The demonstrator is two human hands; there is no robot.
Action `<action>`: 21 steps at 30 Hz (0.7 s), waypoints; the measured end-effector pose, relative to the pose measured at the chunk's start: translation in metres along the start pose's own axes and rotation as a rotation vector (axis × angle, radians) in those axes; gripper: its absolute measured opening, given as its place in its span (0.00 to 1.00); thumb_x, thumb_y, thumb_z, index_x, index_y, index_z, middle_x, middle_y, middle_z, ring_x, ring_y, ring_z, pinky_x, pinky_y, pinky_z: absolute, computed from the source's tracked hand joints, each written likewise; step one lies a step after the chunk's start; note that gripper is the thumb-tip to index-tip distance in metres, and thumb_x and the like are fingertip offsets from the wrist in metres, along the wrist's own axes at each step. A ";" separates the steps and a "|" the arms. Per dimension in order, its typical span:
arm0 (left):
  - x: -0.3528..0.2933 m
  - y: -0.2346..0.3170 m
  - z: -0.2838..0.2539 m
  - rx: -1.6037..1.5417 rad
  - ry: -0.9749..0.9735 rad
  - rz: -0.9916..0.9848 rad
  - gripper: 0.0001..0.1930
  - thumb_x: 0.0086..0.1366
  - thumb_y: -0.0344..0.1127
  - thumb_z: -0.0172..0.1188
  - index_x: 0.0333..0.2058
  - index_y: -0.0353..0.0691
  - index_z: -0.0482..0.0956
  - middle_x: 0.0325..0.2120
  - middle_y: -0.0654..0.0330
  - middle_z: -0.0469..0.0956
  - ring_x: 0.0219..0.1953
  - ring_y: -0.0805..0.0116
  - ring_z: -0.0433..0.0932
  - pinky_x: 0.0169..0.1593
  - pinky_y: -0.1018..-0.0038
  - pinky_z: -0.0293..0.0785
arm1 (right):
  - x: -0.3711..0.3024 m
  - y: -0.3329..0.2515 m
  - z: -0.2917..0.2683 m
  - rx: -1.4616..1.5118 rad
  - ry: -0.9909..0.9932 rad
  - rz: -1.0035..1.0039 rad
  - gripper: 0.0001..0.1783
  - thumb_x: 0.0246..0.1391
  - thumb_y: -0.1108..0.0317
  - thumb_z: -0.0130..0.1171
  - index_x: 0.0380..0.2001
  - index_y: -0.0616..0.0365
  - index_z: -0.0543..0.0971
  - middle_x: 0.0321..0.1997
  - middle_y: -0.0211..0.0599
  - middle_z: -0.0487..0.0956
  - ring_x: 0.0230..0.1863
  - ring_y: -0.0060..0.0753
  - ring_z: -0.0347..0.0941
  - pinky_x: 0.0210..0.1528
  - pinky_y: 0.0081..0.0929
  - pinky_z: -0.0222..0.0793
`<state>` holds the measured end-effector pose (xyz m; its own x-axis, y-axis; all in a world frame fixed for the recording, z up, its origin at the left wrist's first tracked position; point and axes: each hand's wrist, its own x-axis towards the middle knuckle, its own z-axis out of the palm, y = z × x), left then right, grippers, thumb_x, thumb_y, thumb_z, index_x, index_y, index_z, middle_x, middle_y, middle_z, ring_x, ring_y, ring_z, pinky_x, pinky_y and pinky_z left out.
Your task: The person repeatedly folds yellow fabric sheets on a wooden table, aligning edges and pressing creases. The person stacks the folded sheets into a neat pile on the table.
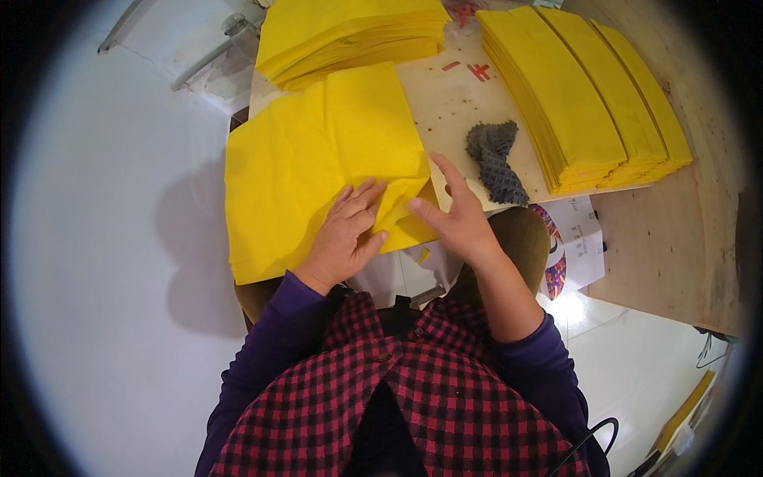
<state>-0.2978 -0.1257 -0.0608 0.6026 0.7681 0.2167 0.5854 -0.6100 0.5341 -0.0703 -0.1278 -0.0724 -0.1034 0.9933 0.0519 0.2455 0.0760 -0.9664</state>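
A pile of yellow cloth sheets (294, 175) lies in front of me, reaching over the near edge of the table. My left hand (343, 238) rests on its near right part with the fingers stretched out. Beside those fingers the top sheet has a raised, creased fold (393, 199). My right hand (461, 222) is at the right edge of the pile, thumb and index finger spread apart. Its thumb tip is close to the fold; whether it touches the cloth I cannot tell. The other fingers of that hand are mostly hidden.
Another yellow cloth stack (350, 40) lies at the far left, and long folded yellow stacks (556, 103) stand at the right. Between them, a crumpled dark grey textured cloth (499, 163) lies on the wooden tabletop (445, 103). A printed white sheet (576, 238) shows below the table edge.
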 end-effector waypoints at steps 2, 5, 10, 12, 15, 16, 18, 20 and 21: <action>0.000 -0.001 0.001 -0.007 0.011 0.003 0.16 0.60 0.36 0.58 0.42 0.31 0.76 0.61 0.48 0.66 0.66 0.47 0.60 0.68 0.53 0.50 | -0.001 0.001 -0.006 0.001 0.033 0.017 0.41 0.49 0.63 0.67 0.65 0.57 0.62 0.68 0.48 0.63 0.69 0.44 0.57 0.68 0.37 0.54; 0.001 -0.001 -0.001 -0.035 -0.028 -0.018 0.21 0.61 0.36 0.56 0.51 0.32 0.75 0.62 0.47 0.65 0.68 0.48 0.58 0.69 0.54 0.47 | -0.003 0.003 -0.013 -0.174 0.054 -0.132 0.43 0.44 0.69 0.69 0.65 0.52 0.63 0.68 0.47 0.63 0.70 0.48 0.55 0.69 0.39 0.53; 0.002 0.006 -0.002 -0.043 -0.024 -0.044 0.22 0.60 0.37 0.57 0.51 0.33 0.75 0.62 0.46 0.64 0.68 0.48 0.57 0.69 0.54 0.47 | 0.008 0.003 -0.012 -0.352 0.031 -0.335 0.34 0.38 0.73 0.69 0.54 0.54 0.73 0.65 0.48 0.66 0.69 0.53 0.55 0.69 0.41 0.53; 0.001 0.006 -0.003 -0.031 -0.026 -0.033 0.23 0.60 0.38 0.57 0.53 0.34 0.74 0.62 0.46 0.64 0.68 0.49 0.57 0.69 0.54 0.47 | 0.019 0.002 -0.009 -0.413 -0.001 -0.452 0.24 0.41 0.70 0.68 0.45 0.59 0.79 0.60 0.48 0.71 0.66 0.56 0.60 0.66 0.42 0.57; 0.000 0.005 -0.002 -0.002 -0.006 -0.003 0.25 0.61 0.39 0.57 0.55 0.35 0.72 0.62 0.46 0.65 0.68 0.50 0.58 0.69 0.54 0.48 | 0.032 0.000 -0.003 -0.279 -0.057 -0.410 0.13 0.43 0.71 0.68 0.34 0.60 0.81 0.52 0.44 0.77 0.63 0.54 0.64 0.64 0.42 0.60; 0.000 0.004 0.000 0.009 0.010 -0.003 0.25 0.61 0.40 0.57 0.55 0.35 0.72 0.61 0.47 0.65 0.67 0.51 0.58 0.69 0.54 0.50 | 0.035 -0.002 -0.002 -0.270 -0.046 -0.461 0.12 0.43 0.71 0.67 0.34 0.60 0.81 0.51 0.44 0.78 0.62 0.53 0.65 0.63 0.42 0.61; -0.001 0.002 0.003 0.015 0.025 -0.017 0.25 0.63 0.40 0.56 0.56 0.34 0.72 0.61 0.48 0.65 0.67 0.52 0.59 0.68 0.54 0.51 | 0.039 -0.005 0.000 -0.262 -0.046 -0.475 0.11 0.45 0.71 0.67 0.34 0.60 0.81 0.47 0.43 0.80 0.59 0.51 0.68 0.61 0.42 0.63; -0.001 0.000 0.004 0.002 0.008 -0.058 0.23 0.65 0.39 0.54 0.56 0.34 0.71 0.61 0.49 0.65 0.67 0.52 0.59 0.69 0.54 0.50 | 0.041 -0.007 -0.001 -0.255 -0.049 -0.508 0.11 0.45 0.71 0.66 0.35 0.61 0.80 0.47 0.44 0.80 0.58 0.51 0.70 0.60 0.42 0.64; -0.001 -0.001 0.004 -0.007 0.012 -0.038 0.23 0.66 0.38 0.53 0.57 0.34 0.70 0.62 0.49 0.64 0.67 0.51 0.59 0.69 0.54 0.49 | 0.041 -0.007 -0.002 -0.244 -0.046 -0.542 0.11 0.46 0.71 0.66 0.35 0.61 0.80 0.47 0.44 0.80 0.57 0.51 0.70 0.59 0.41 0.64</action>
<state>-0.2967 -0.1269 -0.0652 0.5734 0.7929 0.2063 0.6040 -0.5792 0.5475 -0.0744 -0.0876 -0.0625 -0.3160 0.8028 0.5057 0.3598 0.5946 -0.7190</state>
